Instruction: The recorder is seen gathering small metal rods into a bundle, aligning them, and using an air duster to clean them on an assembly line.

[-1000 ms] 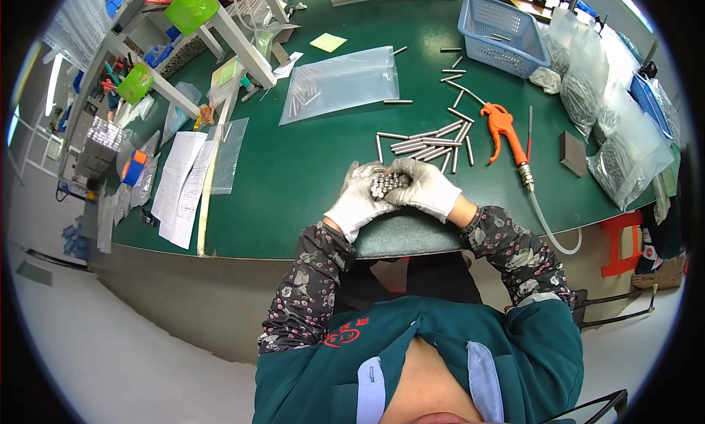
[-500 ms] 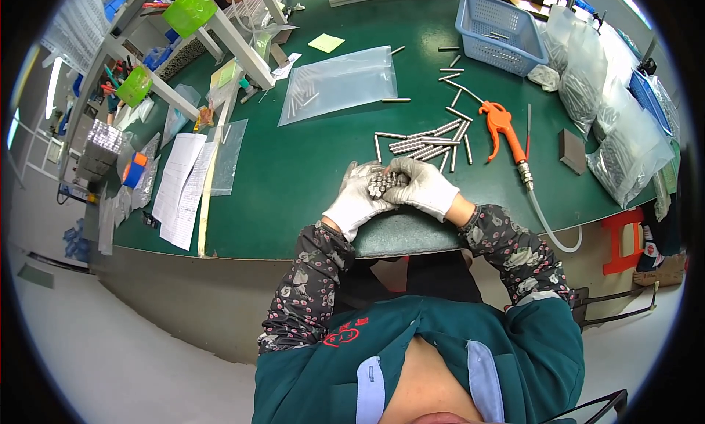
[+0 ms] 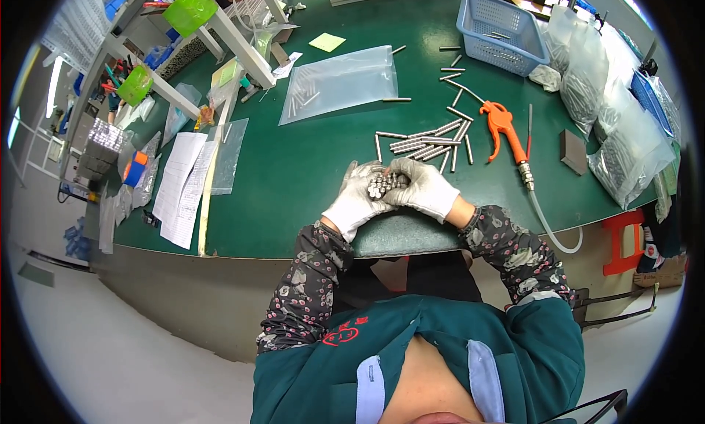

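Both my hands wear white gloves and meet near the front edge of the green table [image 3: 294, 211]. My left hand [image 3: 358, 196] wraps round a bundle of metal pins [image 3: 380, 185], whose round ends face up toward me. From the right, my right hand [image 3: 424, 191] closes on the same bundle, its fingers pressed against the pins. Just beyond my hands lies a loose pile of steel pins [image 3: 433, 142], with more scattered behind it. A clear plastic bag [image 3: 345, 82] with several pins inside lies flat farther back.
Right of the pile lies an orange air blow gun [image 3: 501, 126] with its hose [image 3: 547, 222]. A blue basket [image 3: 499, 53] stands at the back right, beside filled plastic bags [image 3: 628, 159]. A dark block [image 3: 572, 152] lies nearby. Papers [image 3: 180, 181] and a shelf frame [image 3: 242, 49] are left.
Almost nothing differs. Both hands stay in place around the bundle of pins, and the pile has not moved.
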{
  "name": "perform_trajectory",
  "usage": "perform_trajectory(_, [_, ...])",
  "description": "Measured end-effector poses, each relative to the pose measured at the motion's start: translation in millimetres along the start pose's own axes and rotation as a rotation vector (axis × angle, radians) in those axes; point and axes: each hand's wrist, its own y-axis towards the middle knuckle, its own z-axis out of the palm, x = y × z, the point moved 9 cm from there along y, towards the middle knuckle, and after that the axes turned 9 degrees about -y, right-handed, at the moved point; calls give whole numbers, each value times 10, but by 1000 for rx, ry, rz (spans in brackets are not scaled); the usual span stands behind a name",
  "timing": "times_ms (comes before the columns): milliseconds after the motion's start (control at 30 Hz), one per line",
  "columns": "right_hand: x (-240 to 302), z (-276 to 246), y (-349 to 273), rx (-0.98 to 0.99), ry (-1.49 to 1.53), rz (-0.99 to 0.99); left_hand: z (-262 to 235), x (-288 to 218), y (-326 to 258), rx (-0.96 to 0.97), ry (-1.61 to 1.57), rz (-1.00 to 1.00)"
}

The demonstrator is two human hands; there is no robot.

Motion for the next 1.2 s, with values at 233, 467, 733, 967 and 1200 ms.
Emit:
perform_trajectory(233, [24,14,-63,-11,-34,-15,-42,-86,-60,-116,66,128])
perform_trajectory(467, [65,25,-90,77,-21,13,36,25,-75,-89,9,62])
perform_trajectory(733, [5,62,-88,49,69,-1,55,90,-113,-141,-96,-21])
perform_trajectory(967, [70,6,-128,13,85,29,-24,-10,-132,-190,37,-26])
perform_trajectory(1200, [7,12,-103,-8,66,17,-2,112,-144,-216,-204,-55])
